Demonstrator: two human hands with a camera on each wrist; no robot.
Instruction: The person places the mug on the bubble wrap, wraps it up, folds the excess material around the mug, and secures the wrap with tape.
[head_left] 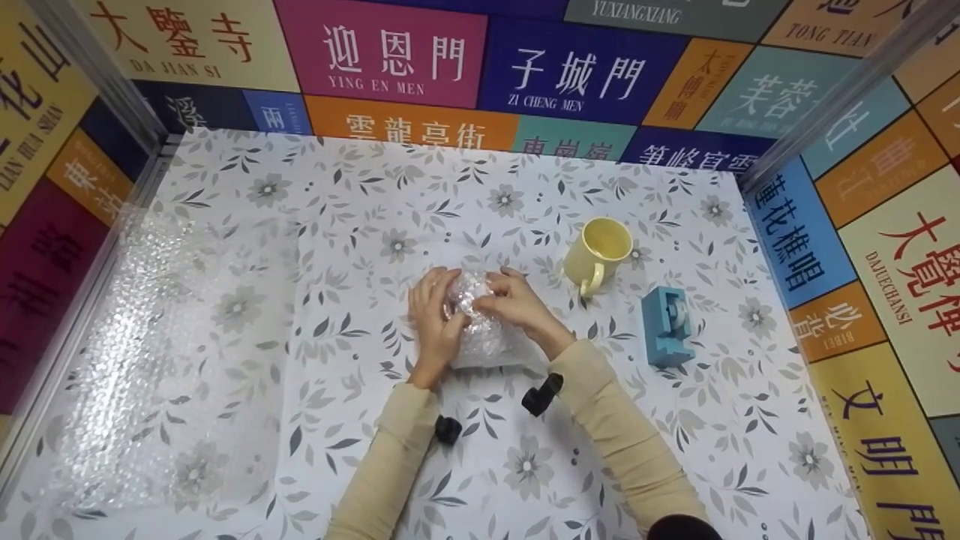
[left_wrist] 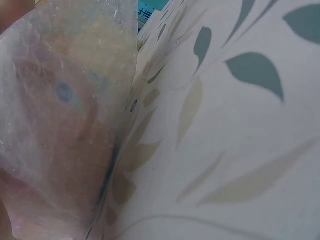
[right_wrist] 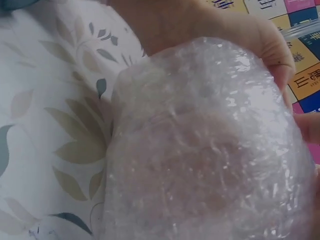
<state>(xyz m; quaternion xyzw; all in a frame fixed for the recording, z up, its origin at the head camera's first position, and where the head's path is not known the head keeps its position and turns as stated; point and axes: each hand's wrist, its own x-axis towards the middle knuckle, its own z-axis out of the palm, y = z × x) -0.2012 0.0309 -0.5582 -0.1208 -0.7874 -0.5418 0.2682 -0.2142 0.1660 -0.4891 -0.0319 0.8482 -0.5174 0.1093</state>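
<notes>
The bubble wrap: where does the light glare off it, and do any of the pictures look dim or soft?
Head view: a broad white streak of glare down the flat sheet, smaller glints on the smaller bubble-wrap piece; right wrist view: bright highlights on that piece's right side; left wrist view: dimmer, softer, only faint glints.

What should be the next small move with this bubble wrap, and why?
Probably the right grip should leave the clear plastic bubble-wrap bundle and reach for the teal block-shaped tape dispenser, while the left grip steadies the bundle. Both grips are on the bundle, I see no tape on it, and the dispenser stands untouched to the right.
</notes>
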